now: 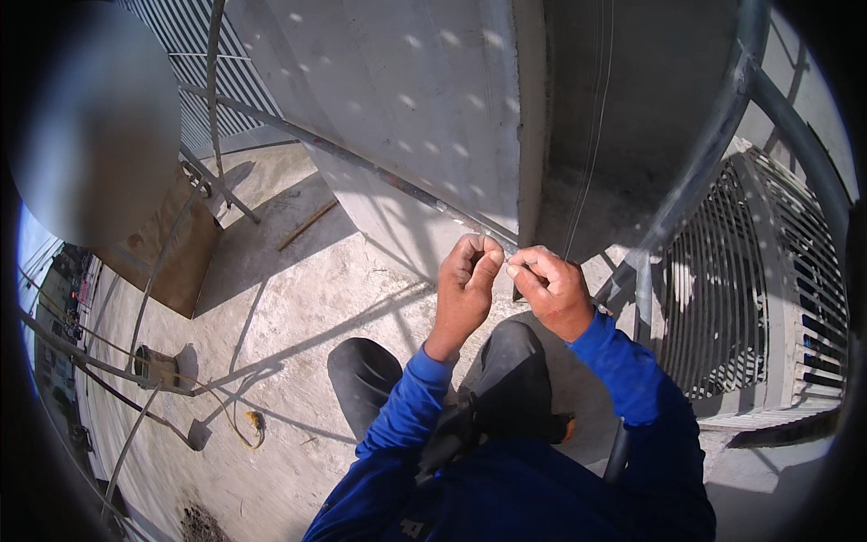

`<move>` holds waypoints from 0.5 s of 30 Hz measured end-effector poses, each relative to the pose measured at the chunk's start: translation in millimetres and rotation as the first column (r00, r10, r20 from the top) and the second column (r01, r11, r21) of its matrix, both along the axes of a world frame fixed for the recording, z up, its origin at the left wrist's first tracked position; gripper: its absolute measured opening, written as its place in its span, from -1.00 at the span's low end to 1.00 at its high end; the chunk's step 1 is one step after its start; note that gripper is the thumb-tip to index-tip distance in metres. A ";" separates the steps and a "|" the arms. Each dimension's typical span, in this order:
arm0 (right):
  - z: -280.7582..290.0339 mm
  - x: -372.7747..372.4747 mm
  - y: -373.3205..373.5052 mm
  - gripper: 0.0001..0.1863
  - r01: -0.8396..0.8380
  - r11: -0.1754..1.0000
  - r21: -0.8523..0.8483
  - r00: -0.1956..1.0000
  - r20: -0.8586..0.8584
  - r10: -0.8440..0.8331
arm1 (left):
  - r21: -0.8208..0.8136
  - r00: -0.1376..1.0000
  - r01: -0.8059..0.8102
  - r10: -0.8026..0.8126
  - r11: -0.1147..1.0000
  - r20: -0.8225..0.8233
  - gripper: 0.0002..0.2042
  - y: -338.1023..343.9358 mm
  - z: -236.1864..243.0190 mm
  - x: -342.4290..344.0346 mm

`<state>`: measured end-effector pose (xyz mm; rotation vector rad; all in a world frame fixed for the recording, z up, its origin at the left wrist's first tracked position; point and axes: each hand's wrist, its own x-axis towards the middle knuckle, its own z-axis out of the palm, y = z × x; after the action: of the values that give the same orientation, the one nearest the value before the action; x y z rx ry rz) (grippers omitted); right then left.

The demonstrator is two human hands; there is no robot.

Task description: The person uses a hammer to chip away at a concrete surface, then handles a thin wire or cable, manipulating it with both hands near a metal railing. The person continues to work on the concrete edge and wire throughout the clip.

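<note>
My left hand [469,287] is raised in front of me, thumb and fingertips pressed together in a pinch. Close to its right, my right hand [553,291] pinches in the same way, the fingertips of both nearly meeting. Whatever lies between the fingertips is too small to make out. Thin pale strings [597,117] run down the dark recess and end from sight near my right hand. Behind the hands stands a grey concrete wall panel [397,99], with a metal pipe [361,163] slanting across it.
Scaffold tubes [695,190] rise close on my right, beside a slatted metal grille [722,280]. On the concrete floor [298,379] to the left are a brown box [176,266], a wooden stick [308,225], a bucket [156,369] and a yellow cord [237,420]. Scaffold bars line the left edge.
</note>
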<state>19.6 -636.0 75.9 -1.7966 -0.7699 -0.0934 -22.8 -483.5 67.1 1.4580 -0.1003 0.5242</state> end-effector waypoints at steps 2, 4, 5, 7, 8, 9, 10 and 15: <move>5.3 -0.6 -1.0 -0.75 0.104 0.991 -0.080 0.977 0.195 -0.087 | -0.114 0.994 0.081 -0.089 0.990 -0.066 -0.92 6.1 -4.4 5.6; 17.7 -3.3 3.5 -0.71 0.265 0.963 -0.044 0.727 0.665 -0.170 | -0.238 0.990 0.086 -0.111 0.967 -0.092 -0.92 12.5 -13.1 11.3; 25.0 -3.0 -1.3 -0.71 0.265 0.964 -0.011 0.677 0.714 -0.178 | -0.321 0.986 0.103 -0.139 0.941 -0.089 -0.93 9.3 -18.6 17.9; 46.7 -9.1 -10.6 -0.71 0.219 0.970 0.104 0.578 0.787 -0.215 | -0.459 0.982 0.094 -0.158 0.884 -0.103 -0.92 9.1 -17.0 23.6; 40.1 -8.2 -10.1 -0.72 0.150 0.977 0.153 0.662 0.718 -0.214 | -0.530 0.979 0.076 -0.165 0.845 -0.124 -0.92 11.7 -31.6 28.5; 35.1 -8.4 -10.0 -0.68 0.106 0.985 0.137 0.757 0.631 -0.169 | -0.597 0.975 0.068 -0.181 0.799 -0.132 -0.92 11.4 -44.2 34.1; 29.8 -5.8 -10.7 -0.70 0.124 0.992 0.017 0.851 0.512 -0.115 | -0.659 0.971 0.059 -0.197 0.750 -0.138 -0.92 9.9 -56.3 40.8; 2.2 10.2 -17.4 -0.70 0.322 0.844 -0.429 0.701 0.707 0.092 | -0.721 0.949 -0.034 -0.204 0.692 -0.241 -0.94 -24.3 -115.4 71.0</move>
<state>29.8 -653.4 78.1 -2.3718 -1.3195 -0.7803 48.3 -507.8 -48.3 0.7252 0.2655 0.2022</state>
